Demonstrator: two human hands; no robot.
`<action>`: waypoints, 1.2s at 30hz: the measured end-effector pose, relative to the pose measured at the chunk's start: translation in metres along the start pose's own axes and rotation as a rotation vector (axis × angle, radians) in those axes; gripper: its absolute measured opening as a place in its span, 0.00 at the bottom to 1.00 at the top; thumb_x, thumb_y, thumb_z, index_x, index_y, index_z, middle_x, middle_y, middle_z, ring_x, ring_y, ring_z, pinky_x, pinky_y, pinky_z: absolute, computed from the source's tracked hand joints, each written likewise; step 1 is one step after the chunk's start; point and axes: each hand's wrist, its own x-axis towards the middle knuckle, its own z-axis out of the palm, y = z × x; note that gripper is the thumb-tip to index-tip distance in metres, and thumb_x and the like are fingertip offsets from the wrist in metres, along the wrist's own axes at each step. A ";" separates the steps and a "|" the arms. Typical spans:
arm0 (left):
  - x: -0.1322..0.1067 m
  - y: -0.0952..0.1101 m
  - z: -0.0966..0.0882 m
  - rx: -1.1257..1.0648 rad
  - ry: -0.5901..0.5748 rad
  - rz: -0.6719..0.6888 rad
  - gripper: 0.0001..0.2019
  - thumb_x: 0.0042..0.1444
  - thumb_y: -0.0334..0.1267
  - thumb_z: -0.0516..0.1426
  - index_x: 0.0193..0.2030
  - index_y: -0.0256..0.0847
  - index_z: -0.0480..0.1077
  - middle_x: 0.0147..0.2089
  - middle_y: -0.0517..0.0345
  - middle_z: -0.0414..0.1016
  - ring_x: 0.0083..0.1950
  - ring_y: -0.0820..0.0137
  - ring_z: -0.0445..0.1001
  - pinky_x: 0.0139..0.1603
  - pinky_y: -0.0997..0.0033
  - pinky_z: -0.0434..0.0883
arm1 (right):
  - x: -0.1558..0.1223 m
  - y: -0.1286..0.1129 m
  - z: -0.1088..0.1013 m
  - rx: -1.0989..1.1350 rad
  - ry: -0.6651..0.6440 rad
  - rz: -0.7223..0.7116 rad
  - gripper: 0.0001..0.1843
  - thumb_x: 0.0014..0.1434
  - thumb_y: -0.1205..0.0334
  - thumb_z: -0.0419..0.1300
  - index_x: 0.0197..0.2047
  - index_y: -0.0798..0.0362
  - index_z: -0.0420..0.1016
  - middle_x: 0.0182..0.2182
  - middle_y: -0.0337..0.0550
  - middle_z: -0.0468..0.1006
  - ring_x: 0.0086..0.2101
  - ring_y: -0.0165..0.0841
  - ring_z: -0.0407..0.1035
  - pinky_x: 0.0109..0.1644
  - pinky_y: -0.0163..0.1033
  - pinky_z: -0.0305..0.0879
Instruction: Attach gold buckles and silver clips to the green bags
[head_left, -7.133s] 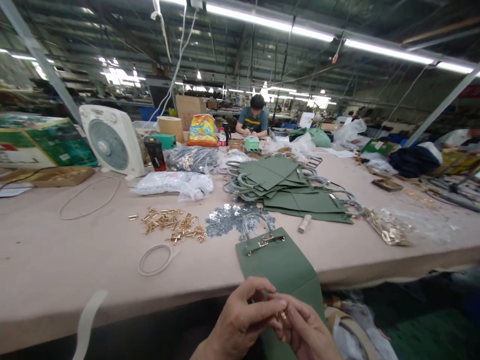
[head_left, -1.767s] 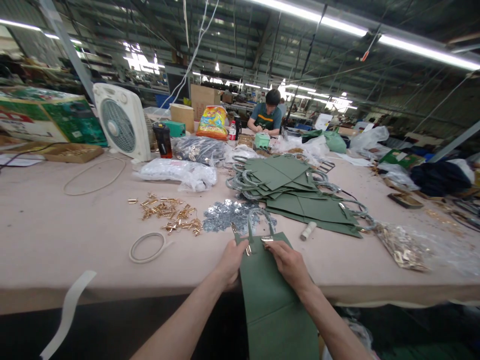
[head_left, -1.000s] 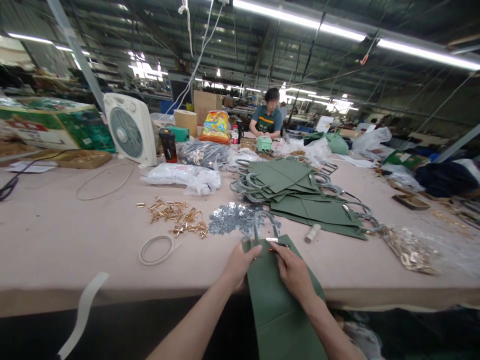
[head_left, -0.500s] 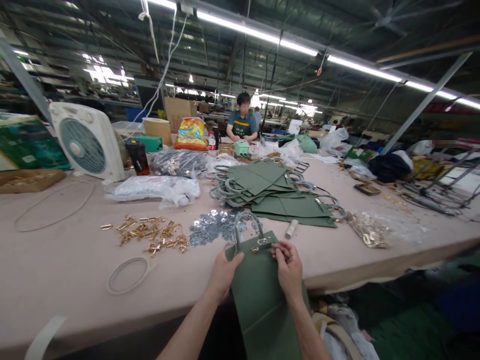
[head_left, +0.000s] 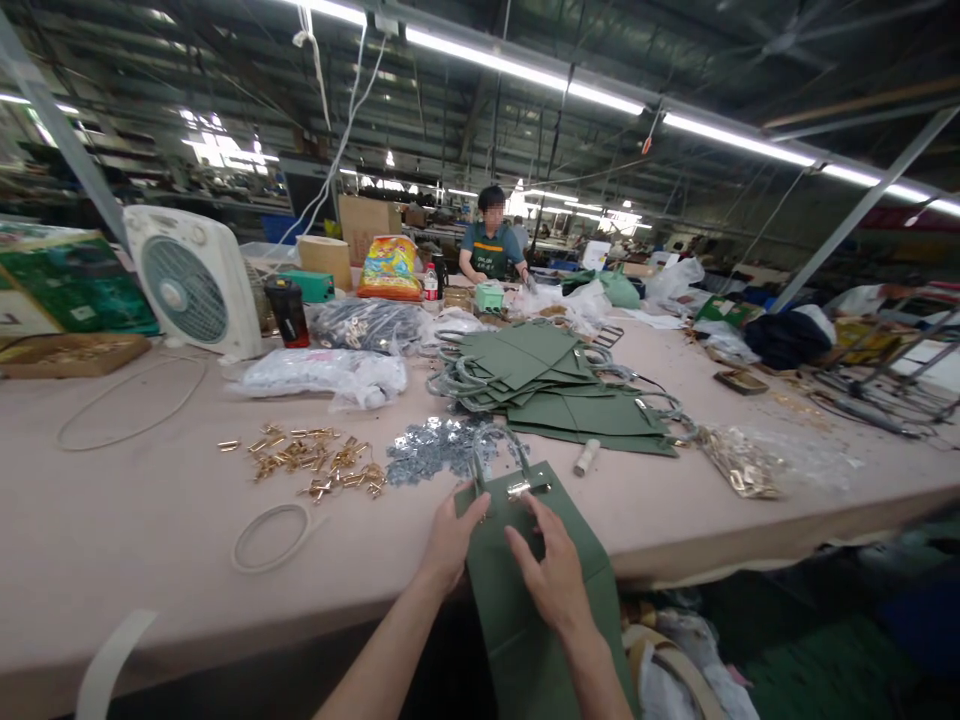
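Note:
A green bag panel (head_left: 510,590) with a plastic-wrapped handle (head_left: 501,432) hangs over the table's front edge. My left hand (head_left: 452,540) is closed on its upper left edge, thumb on the front. My right hand (head_left: 556,575) is over the panel's front with fingers apart; its fingertips are close to a shiny gold metal fitting (head_left: 517,490) below the handle. Whether they touch it, I cannot tell. Beyond the panel lie a heap of silvery metal plates (head_left: 431,452) and, farther left, scattered gold fittings (head_left: 319,462).
Stacked green bag panels (head_left: 529,365) lie ahead, with a small pale roll (head_left: 586,457) before them. A tape roll (head_left: 271,538), a white fan (head_left: 191,285) and a plastic-wrapped bundle (head_left: 322,374) are left. Bagged metal parts (head_left: 739,465) lie right. A co-worker (head_left: 491,245) sits across the table.
My right hand has moved left from the panel's upper right edge, and its fingers have spread. The gold fitting now looks longer and brighter. The co-worker's hands have moved apart.

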 end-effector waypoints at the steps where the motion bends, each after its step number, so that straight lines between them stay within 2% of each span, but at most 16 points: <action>1: -0.001 0.001 0.000 -0.003 -0.003 0.008 0.30 0.51 0.51 0.71 0.57 0.36 0.76 0.44 0.48 0.84 0.44 0.60 0.82 0.48 0.63 0.78 | 0.000 -0.002 -0.003 -0.010 -0.049 -0.017 0.31 0.65 0.51 0.62 0.69 0.47 0.68 0.63 0.51 0.73 0.61 0.47 0.69 0.65 0.54 0.69; 4: -0.004 0.001 -0.002 -0.026 -0.028 0.009 0.33 0.52 0.51 0.71 0.61 0.37 0.73 0.48 0.46 0.83 0.47 0.57 0.82 0.52 0.59 0.77 | -0.004 -0.010 -0.005 -0.042 -0.152 -0.021 0.43 0.60 0.52 0.67 0.75 0.45 0.58 0.72 0.48 0.61 0.70 0.47 0.57 0.73 0.56 0.58; 6: -0.004 0.000 -0.002 0.005 -0.022 0.008 0.35 0.51 0.49 0.72 0.63 0.38 0.72 0.52 0.45 0.83 0.51 0.55 0.82 0.55 0.57 0.77 | -0.005 -0.014 -0.004 -0.051 -0.144 0.013 0.47 0.60 0.51 0.67 0.77 0.47 0.51 0.74 0.50 0.55 0.72 0.47 0.52 0.75 0.56 0.54; 8: -0.002 -0.003 -0.003 0.056 0.005 0.017 0.36 0.49 0.47 0.73 0.63 0.38 0.72 0.55 0.44 0.82 0.53 0.54 0.81 0.58 0.56 0.76 | -0.003 -0.015 -0.005 -0.057 -0.084 0.050 0.45 0.63 0.51 0.65 0.77 0.49 0.50 0.74 0.53 0.55 0.72 0.47 0.52 0.75 0.57 0.54; 10: -0.001 -0.006 -0.003 0.090 0.020 0.029 0.36 0.49 0.47 0.73 0.63 0.38 0.72 0.55 0.44 0.82 0.54 0.54 0.81 0.59 0.55 0.75 | 0.001 -0.015 -0.008 -0.066 -0.047 0.073 0.43 0.64 0.51 0.63 0.76 0.50 0.52 0.71 0.55 0.60 0.70 0.47 0.56 0.74 0.57 0.56; 13: 0.001 -0.007 -0.002 0.113 0.035 0.040 0.35 0.51 0.48 0.72 0.63 0.37 0.72 0.53 0.44 0.83 0.54 0.54 0.81 0.60 0.54 0.75 | -0.001 -0.019 -0.012 -0.087 -0.140 0.041 0.45 0.60 0.52 0.66 0.75 0.49 0.53 0.70 0.54 0.63 0.69 0.47 0.58 0.73 0.55 0.58; 17: -0.006 -0.002 0.001 0.117 0.032 0.059 0.34 0.51 0.48 0.71 0.63 0.37 0.72 0.55 0.44 0.82 0.58 0.51 0.79 0.64 0.52 0.72 | -0.018 -0.031 0.000 -0.206 -0.284 -0.010 0.57 0.49 0.56 0.73 0.77 0.47 0.52 0.74 0.52 0.54 0.73 0.54 0.46 0.75 0.62 0.50; 19: -0.015 0.002 0.003 0.129 0.009 0.084 0.35 0.51 0.47 0.71 0.64 0.38 0.72 0.59 0.44 0.79 0.63 0.50 0.75 0.69 0.52 0.67 | -0.026 -0.037 0.011 -0.263 -0.265 -0.029 0.59 0.47 0.61 0.71 0.77 0.47 0.50 0.76 0.51 0.48 0.74 0.57 0.40 0.75 0.67 0.46; 21: -0.027 0.005 0.006 0.108 -0.023 0.104 0.35 0.53 0.48 0.70 0.66 0.40 0.71 0.64 0.45 0.76 0.69 0.50 0.70 0.73 0.52 0.62 | -0.032 -0.043 0.020 -0.288 -0.192 -0.072 0.58 0.48 0.69 0.66 0.78 0.46 0.46 0.78 0.48 0.43 0.74 0.58 0.37 0.74 0.70 0.45; 23: -0.040 0.007 0.010 -0.007 -0.084 0.091 0.33 0.58 0.52 0.67 0.67 0.41 0.70 0.66 0.45 0.74 0.72 0.51 0.66 0.75 0.53 0.58 | -0.036 -0.049 0.023 -0.295 -0.116 -0.118 0.58 0.49 0.75 0.60 0.79 0.45 0.41 0.78 0.46 0.42 0.75 0.56 0.36 0.74 0.71 0.46; 25: -0.050 0.007 0.012 -0.170 -0.155 0.024 0.33 0.61 0.59 0.61 0.67 0.42 0.71 0.67 0.45 0.74 0.71 0.50 0.66 0.74 0.51 0.60 | -0.039 -0.051 0.019 -0.294 -0.067 -0.156 0.59 0.49 0.78 0.55 0.80 0.45 0.37 0.78 0.44 0.44 0.75 0.54 0.38 0.74 0.70 0.48; 28: -0.056 0.006 0.015 -0.246 -0.173 -0.093 0.31 0.62 0.60 0.60 0.66 0.44 0.72 0.63 0.46 0.77 0.67 0.49 0.71 0.69 0.48 0.66 | -0.048 -0.047 0.003 -0.297 -0.041 -0.227 0.57 0.51 0.80 0.51 0.80 0.46 0.36 0.76 0.42 0.50 0.74 0.49 0.46 0.74 0.63 0.56; 31: -0.052 0.002 0.018 -0.118 -0.207 -0.086 0.27 0.59 0.52 0.66 0.62 0.42 0.74 0.61 0.44 0.78 0.64 0.49 0.74 0.67 0.50 0.69 | -0.062 -0.036 -0.022 -0.327 -0.037 -0.295 0.50 0.57 0.80 0.49 0.79 0.43 0.43 0.73 0.39 0.60 0.70 0.42 0.59 0.71 0.51 0.64; 34: -0.044 -0.003 0.023 -0.038 -0.308 -0.036 0.29 0.55 0.49 0.70 0.61 0.41 0.74 0.65 0.41 0.75 0.66 0.48 0.72 0.69 0.50 0.66 | -0.074 -0.028 -0.062 -0.298 -0.024 -0.303 0.41 0.64 0.75 0.52 0.77 0.39 0.54 0.68 0.36 0.68 0.64 0.39 0.68 0.68 0.44 0.69; 36: -0.041 -0.007 0.027 0.002 -0.314 -0.058 0.32 0.51 0.47 0.72 0.62 0.41 0.73 0.68 0.39 0.71 0.69 0.47 0.69 0.71 0.48 0.64 | -0.078 -0.028 -0.097 -0.192 -0.013 -0.201 0.35 0.65 0.68 0.56 0.72 0.37 0.64 0.65 0.34 0.73 0.61 0.42 0.72 0.66 0.46 0.72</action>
